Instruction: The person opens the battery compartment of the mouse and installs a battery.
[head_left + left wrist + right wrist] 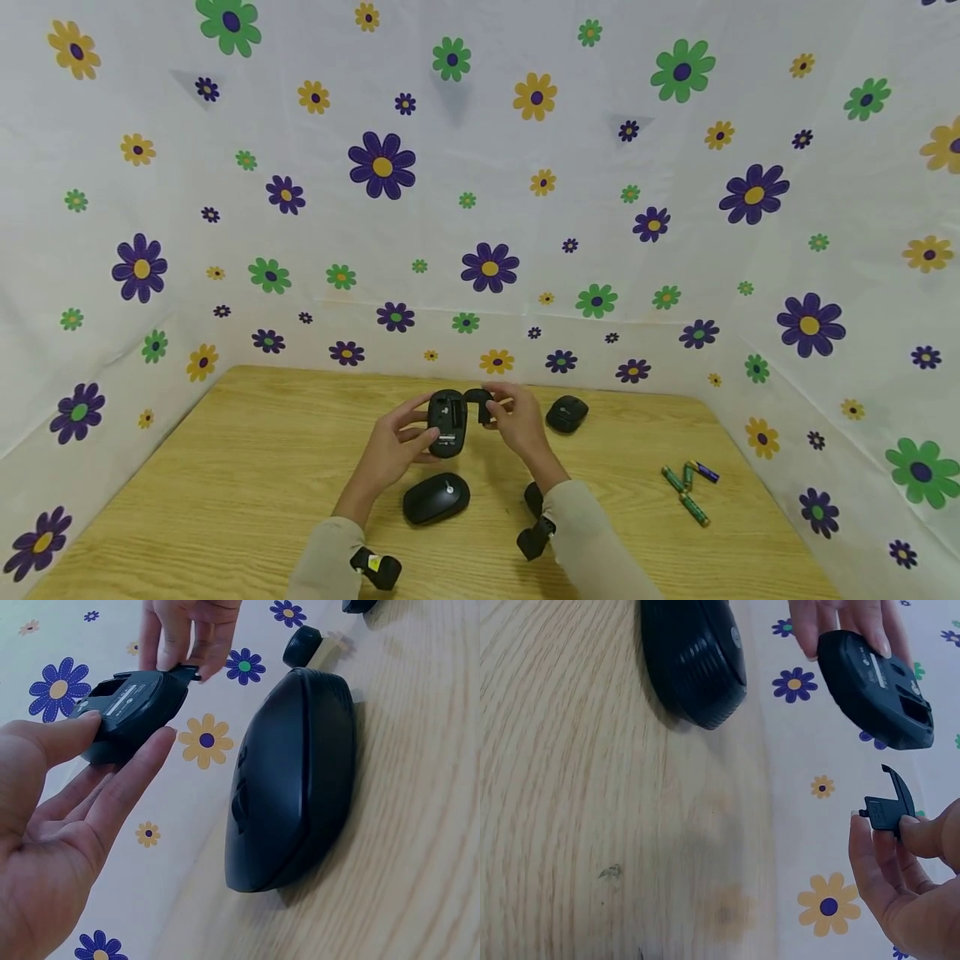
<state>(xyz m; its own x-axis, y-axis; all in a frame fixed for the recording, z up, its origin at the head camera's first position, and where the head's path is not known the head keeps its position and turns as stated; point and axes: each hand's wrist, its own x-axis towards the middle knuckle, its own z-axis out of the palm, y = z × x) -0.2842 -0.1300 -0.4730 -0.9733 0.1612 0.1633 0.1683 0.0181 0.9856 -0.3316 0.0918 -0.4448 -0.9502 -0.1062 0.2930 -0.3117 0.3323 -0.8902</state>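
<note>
My left hand [393, 446] grips a black computer mouse [447, 442], its underside facing me and its battery compartment uncovered. In the left wrist view the thumb presses that underside, with fingers beneath the body. Just to the right, my right hand [517, 421] pinches a thin, black, L-shaped battery cover [478, 398] between thumb and fingers. A small gap separates cover and mouse in the right wrist view [889, 814]. On the table below the hands sits another black mouse [437, 499], right side up.
A third black mouse [567, 414] lies behind the right hand. Several green batteries [693, 510] and a blue one [705, 472] lie at the right of the wooden table [225, 500]. Flower-printed white sheeting [480, 208] encloses the back and sides. A black device is strapped to each wrist.
</note>
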